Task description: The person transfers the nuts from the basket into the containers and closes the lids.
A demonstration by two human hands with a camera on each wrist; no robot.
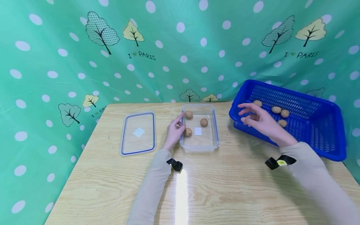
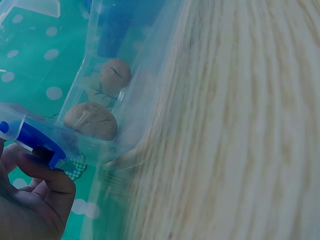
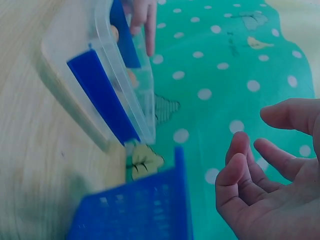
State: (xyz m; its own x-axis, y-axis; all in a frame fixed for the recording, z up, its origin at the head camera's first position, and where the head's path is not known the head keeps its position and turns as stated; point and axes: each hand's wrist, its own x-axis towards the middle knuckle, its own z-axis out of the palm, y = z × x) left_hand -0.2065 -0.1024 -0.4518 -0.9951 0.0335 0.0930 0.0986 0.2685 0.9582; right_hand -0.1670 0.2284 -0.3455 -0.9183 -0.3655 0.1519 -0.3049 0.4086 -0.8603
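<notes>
A clear plastic food container stands in the middle of the table with three walnuts inside, one of them a walnut near its centre. My left hand holds the container's left rim, thumb and fingers bent at the edge beside a blue strip in the left wrist view. Over the left end of a blue basket hovers my right hand, fingers loosely bent and apart, nothing between them. Several walnuts lie in the basket, partly hidden by that hand.
A clear lid with a blue seal and a white label lies left of the container. Behind the wooden table hangs a green dotted curtain. The basket takes up the table's right back corner.
</notes>
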